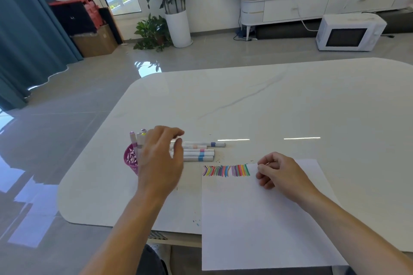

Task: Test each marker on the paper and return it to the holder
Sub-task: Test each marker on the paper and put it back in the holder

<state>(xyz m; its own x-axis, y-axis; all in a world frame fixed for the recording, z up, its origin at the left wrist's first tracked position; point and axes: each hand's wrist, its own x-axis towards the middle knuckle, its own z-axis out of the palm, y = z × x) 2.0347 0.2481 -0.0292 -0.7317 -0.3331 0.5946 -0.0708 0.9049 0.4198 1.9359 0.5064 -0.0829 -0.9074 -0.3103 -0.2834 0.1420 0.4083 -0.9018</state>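
Observation:
A white sheet of paper lies at the table's near edge, with a row of coloured test strokes along its top. My right hand rests on the paper's top edge with fingers curled, holding nothing that I can see. Several white markers lie side by side on the table left of the strokes. My left hand hovers over their left ends, fingers spread and empty. Behind that hand stands a pink perforated holder with a few markers upright in it.
The white marble-look table has rounded corners; its left edge runs close to the holder. Small ink specks dot the table near the paper. Beyond are a glossy floor, potted plants, a microwave and blue curtains.

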